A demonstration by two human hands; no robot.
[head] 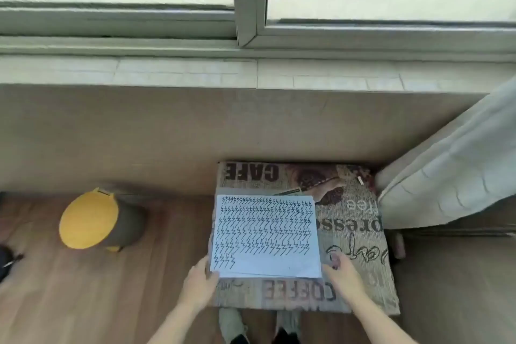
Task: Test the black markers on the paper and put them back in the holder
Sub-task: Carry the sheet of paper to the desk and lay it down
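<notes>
On the cloth-covered stand point(360, 254) by the window lay the paper point(266, 236), nearly full of rows of black zigzag test marks, with a bare patch only at its near edge. The person's left hand point(198, 283) held the sheet at its 7 o'clock corner, fingers at the edge, though I could not tell if they pinched it or only pressed it. The right hand point(342, 272) rested near the 5 o'clock corner with relaxed fingers and held nothing. No marker and no holder could be seen from where I stood; the yellow-lidded bin point(89, 222), at 9 o'clock from the paper, seemed not to be one. To do this step well, I think the sheet should be kept flat and square, so the bare patch stays reachable. On the cloth one could read, upside down, "CAFE" and "COFFEE".
</notes>
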